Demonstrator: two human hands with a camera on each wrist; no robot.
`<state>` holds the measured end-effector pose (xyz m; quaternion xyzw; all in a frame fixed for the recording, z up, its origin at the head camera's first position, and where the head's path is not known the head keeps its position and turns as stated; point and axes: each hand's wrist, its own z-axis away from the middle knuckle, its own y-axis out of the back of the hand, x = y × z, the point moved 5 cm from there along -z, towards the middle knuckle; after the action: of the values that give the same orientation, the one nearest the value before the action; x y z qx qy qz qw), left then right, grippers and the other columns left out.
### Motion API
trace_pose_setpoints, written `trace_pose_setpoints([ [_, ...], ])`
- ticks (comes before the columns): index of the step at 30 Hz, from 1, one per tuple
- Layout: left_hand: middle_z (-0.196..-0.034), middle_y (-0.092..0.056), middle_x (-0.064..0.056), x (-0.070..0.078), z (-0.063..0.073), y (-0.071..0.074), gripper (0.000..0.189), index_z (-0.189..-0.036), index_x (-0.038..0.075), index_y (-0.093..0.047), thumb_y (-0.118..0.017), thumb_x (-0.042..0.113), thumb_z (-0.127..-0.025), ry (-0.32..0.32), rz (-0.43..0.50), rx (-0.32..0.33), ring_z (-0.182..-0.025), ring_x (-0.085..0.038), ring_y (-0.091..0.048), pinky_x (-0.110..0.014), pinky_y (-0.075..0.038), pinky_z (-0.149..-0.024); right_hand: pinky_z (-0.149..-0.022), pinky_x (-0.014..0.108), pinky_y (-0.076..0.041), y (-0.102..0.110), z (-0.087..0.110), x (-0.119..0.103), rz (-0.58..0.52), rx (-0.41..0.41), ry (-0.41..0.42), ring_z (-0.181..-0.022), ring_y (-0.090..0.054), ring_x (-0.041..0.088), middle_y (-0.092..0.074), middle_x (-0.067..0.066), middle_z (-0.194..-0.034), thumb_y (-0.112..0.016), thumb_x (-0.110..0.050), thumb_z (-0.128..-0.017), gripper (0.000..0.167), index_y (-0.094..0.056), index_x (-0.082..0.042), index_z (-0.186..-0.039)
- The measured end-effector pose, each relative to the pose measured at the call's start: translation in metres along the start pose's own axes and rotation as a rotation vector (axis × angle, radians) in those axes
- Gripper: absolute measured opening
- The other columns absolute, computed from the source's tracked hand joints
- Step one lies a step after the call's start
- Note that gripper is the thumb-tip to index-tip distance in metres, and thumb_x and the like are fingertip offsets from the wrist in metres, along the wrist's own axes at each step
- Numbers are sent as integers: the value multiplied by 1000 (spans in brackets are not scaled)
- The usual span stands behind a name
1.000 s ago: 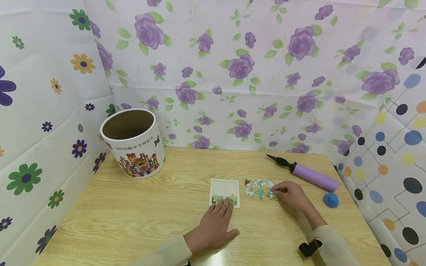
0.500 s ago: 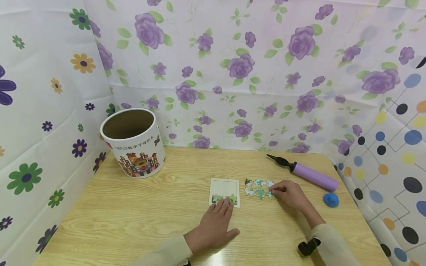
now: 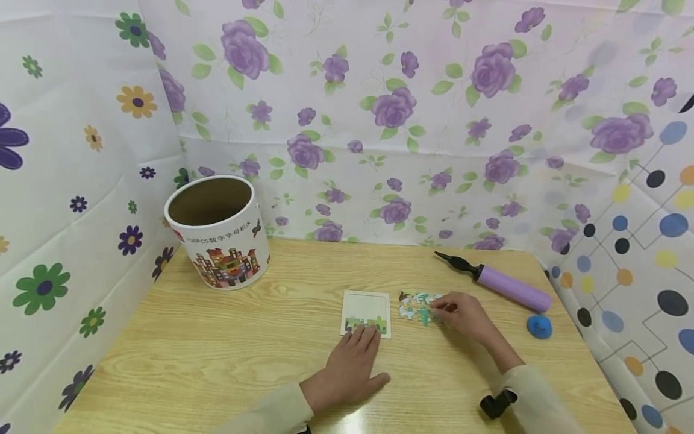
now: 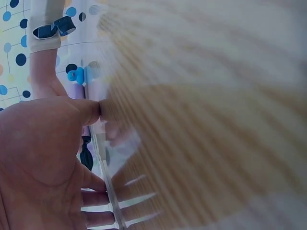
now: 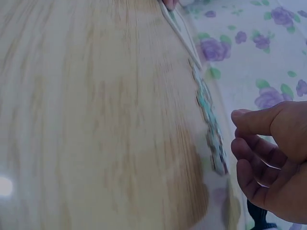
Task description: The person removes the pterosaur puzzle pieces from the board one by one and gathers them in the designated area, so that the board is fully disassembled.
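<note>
Fingers of my left hand (image 3: 349, 367) rest nearly straight on the lower edge of a small wooden puzzle tray (image 3: 367, 303). Green puzzle pieces (image 3: 381, 324) line the tray's bottom; its upper part is bare. To its right lie several blue-and-green jigsaw pieces (image 3: 422, 314) in two rough rows. Over their right end hovers my right hand (image 3: 465, 316), hiding some of them. In the right wrist view the right hand (image 5: 276, 155) has loosely bent fingers, thumb near the index finger, nothing visible between them. The row of pieces (image 5: 205, 108) lies just beyond the fingertips.
A large white bucket (image 3: 255, 241) with printed buildings stands at the back left of the wooden table (image 3: 217, 355). A purple hand pump (image 3: 512, 288) with a black nozzle lies at the back right, a blue rounded object (image 3: 539, 326) just before it. Patterned cloth walls surround the table.
My right hand has shifted slightly left over the jigsaw pieces, covering more of the right end of the rows. The left hand stays on the tray.
</note>
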<state>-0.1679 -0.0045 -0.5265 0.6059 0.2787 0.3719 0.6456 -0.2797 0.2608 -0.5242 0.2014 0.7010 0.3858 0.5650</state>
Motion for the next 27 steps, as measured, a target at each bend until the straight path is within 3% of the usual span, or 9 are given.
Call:
trace_pose_setpoints([
  [12, -167, -27, -15, 9, 2, -1, 77, -159, 2, -31, -44, 55, -105, 30, 5, -12, -155, -28, -24, -45, -27, -122, -74, 28, -56, -24, -19, -44, -28, -72, 153, -86, -68, 12, -74, -2, -98, -74, -12, -95, 16, -79, -10, -109],
  [17, -168, -21, -19, 12, 5, -3, 83, -160, 0, -27, -39, 60, -105, 16, 40, -21, -156, -31, -19, -47, -25, -123, -75, 29, -57, -35, -28, -60, -30, -84, 211, -86, -68, 13, -75, 0, -99, -74, -10, -94, 16, -79, -8, -109],
  [27, -169, -16, -21, 11, 9, -4, 88, -161, -1, -24, -39, 64, -103, -9, 78, -27, -156, -33, -16, -49, -24, -123, -77, 28, -57, -60, -48, -82, -31, -137, 222, -90, -68, 12, -73, -4, -99, -73, -13, -96, 15, -79, -14, -109],
])
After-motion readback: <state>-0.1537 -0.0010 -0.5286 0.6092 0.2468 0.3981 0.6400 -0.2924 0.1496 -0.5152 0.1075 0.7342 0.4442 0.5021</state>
